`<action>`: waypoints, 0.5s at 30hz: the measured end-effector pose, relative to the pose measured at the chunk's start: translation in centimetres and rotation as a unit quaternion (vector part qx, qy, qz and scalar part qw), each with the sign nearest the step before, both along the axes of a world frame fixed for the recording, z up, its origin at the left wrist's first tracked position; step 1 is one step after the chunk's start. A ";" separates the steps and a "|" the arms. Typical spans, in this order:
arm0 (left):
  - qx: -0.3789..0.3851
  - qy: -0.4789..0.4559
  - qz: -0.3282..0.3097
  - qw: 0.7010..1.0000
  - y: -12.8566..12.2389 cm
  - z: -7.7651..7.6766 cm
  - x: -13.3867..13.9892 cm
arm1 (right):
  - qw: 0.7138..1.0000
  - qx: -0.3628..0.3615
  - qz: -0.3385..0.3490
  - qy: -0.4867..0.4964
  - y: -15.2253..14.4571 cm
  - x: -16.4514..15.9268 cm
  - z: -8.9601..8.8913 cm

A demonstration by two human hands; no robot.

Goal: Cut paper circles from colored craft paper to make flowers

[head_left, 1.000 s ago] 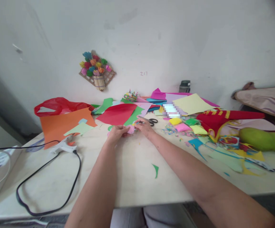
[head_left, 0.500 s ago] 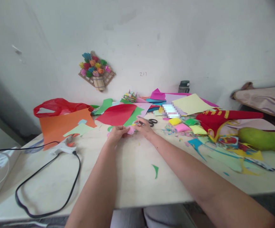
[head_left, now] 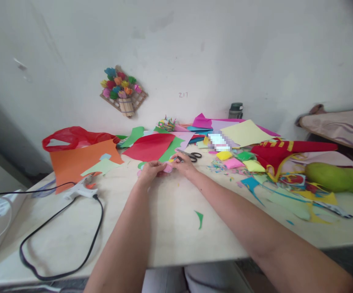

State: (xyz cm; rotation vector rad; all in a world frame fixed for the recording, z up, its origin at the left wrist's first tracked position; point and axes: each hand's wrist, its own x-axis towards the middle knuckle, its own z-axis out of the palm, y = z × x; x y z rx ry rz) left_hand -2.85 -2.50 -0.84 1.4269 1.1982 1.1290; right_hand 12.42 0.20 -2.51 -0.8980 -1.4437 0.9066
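Note:
My left hand [head_left: 152,171] is closed, its thumb and fingers pinching a small pink piece of paper [head_left: 167,167] above the table. Close on its right, my right hand [head_left: 184,164] has its fingers drawn together at the pink paper's edge around a slim thing too small to make out. A bit of yellow [head_left: 171,160] shows between the two hands. Scissors with black handles [head_left: 196,156] lie just behind my right hand, their blades partly hidden by it. Green paper [head_left: 141,165] peeks out behind my left hand.
A white glue gun [head_left: 81,189] with a looping black cable lies left, near orange paper [head_left: 69,162]. Red paper [head_left: 148,147] lies behind my hands. Clay packets [head_left: 233,163], scraps, a red cloth [head_left: 274,158] and green fruit [head_left: 323,177] are right. A green scrap [head_left: 200,219] lies in front.
Both hands stay in nearly the same place, with the fingers of my right hand shifting slightly at the pink paper. The rest of the table looks the same.

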 end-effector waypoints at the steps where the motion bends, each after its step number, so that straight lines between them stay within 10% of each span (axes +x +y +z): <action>1: -0.001 -0.004 0.000 1.000 0.1 -0.1 0.0 | 1.000 0.000 0.002 0.000 0.0 0.0 0.0; 15: 0.011 0.025 0.027 0.999 0.3 0.1 -0.1 | 1.000 0.012 -0.001 -0.016 0.3 0.0 -0.4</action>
